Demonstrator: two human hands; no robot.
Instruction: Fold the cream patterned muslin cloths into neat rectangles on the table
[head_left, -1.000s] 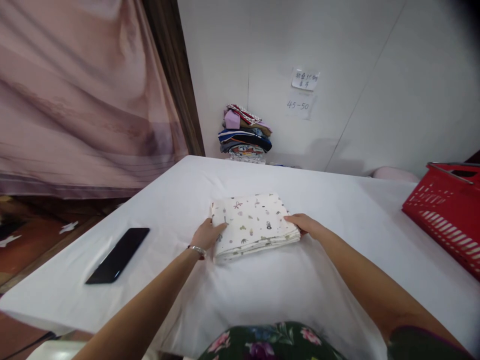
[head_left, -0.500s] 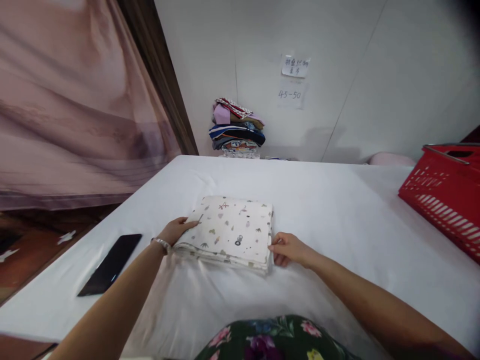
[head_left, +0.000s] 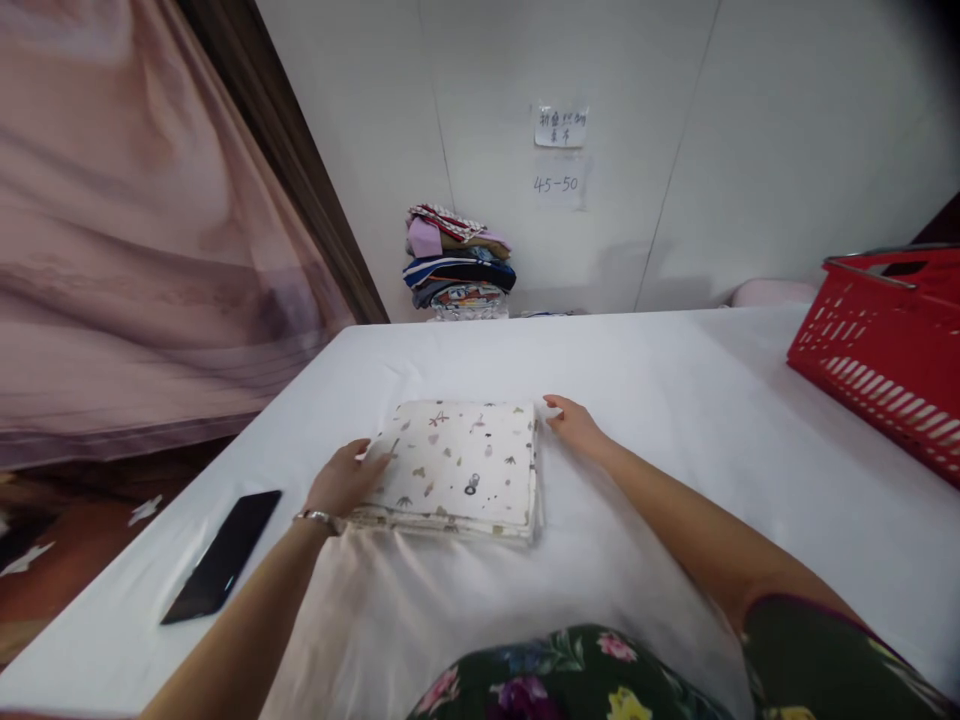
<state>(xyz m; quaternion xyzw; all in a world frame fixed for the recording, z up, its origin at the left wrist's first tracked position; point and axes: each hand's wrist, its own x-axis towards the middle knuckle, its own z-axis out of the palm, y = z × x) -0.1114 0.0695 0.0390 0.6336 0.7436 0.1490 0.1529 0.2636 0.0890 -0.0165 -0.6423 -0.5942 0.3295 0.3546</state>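
A folded cream cloth with small printed figures (head_left: 459,467) lies flat on the white table (head_left: 675,430). My left hand (head_left: 343,480) rests on the cloth's near left edge, its fingers laid flat. At the cloth's far right corner, my right hand (head_left: 574,425) touches the edge with fingers stretched out. Neither hand grips anything.
A black phone (head_left: 222,566) lies on the table's left side. A red plastic basket (head_left: 885,335) stands at the right. A pile of folded colourful cloths (head_left: 457,265) sits against the white wall under two paper notes (head_left: 559,155). A pink curtain (head_left: 135,230) hangs at the left.
The cloth has been turned square to me. My right hand has slid from the cloth's near right corner up to its far right corner. My left hand stays on the left edge.
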